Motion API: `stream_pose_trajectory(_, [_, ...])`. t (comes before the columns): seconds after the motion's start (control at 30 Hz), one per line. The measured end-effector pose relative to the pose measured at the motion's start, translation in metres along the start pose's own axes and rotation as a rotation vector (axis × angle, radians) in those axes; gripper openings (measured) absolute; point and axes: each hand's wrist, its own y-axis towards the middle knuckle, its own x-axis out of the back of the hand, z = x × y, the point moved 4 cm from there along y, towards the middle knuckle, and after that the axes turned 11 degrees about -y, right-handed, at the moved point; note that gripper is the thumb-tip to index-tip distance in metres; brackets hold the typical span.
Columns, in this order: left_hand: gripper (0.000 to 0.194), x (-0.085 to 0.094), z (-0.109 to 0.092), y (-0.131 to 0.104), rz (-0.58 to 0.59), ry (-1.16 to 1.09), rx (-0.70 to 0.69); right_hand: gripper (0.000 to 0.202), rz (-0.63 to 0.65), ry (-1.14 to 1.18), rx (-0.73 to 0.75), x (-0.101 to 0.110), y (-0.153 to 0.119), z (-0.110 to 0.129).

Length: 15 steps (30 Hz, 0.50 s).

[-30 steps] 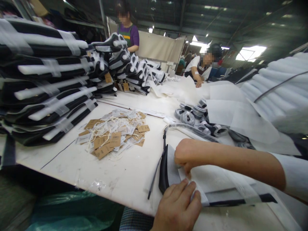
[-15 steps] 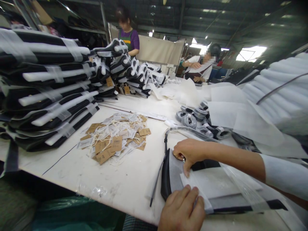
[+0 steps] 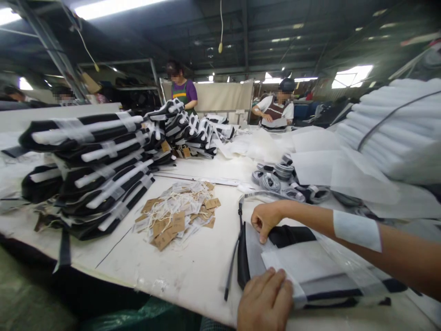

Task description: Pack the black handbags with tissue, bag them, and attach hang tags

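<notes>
A black bag (image 3: 243, 257) with a pale grey covering lies on the table in front of me. White wrapping sheet (image 3: 296, 264) and clear film (image 3: 358, 269) cover part of it. My left hand (image 3: 267, 296) rests on the wrapping's near edge, fingers laid over it. At the bag's far left corner, my right hand (image 3: 267, 219) is closed in a pinch on the grey covering; what sits between the fingertips is hidden. A thin dark strap (image 3: 232, 262) runs along the bag's left side.
Brown and white string tags (image 3: 175, 220) lie heaped left of the bag. Wrapped black bags (image 3: 103, 170) are stacked at left. Rolled grey straps (image 3: 272, 181) sit beyond my right hand, with white foam sheets (image 3: 392, 133) at right. Two co-workers stand across the table.
My view has tilted up and shifted, showing more of the hall. My right hand's thumb and fingers have drawn closer together. My left hand stays on the wrapping.
</notes>
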Motion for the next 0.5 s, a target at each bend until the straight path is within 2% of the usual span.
stream_pose_trajectory(0.23, [0.034, 0.004, -0.005, 0.0, 0.031, -0.012, 0.001, 0.064, -0.128, 0.118, -0.009, -0.005, -0.002, -0.009])
stream_pose_trajectory(0.37, [0.035, 0.007, -0.007, 0.001, 0.017, -0.018, -0.016, 0.071, -0.241, 0.167, -0.028, -0.012, -0.029, -0.003])
stream_pose_trajectory(0.43, [0.036, 0.006, -0.008, 0.002, 0.008, -0.017, -0.021, 0.076, -0.255, 0.172, -0.016, -0.018, -0.047, 0.005])
stream_pose_trajectory(0.5, [0.036, 0.004, -0.008, 0.002, -0.025, -0.007, -0.039, 0.097, -0.259, 0.144, -0.006, -0.025, -0.06, 0.015])
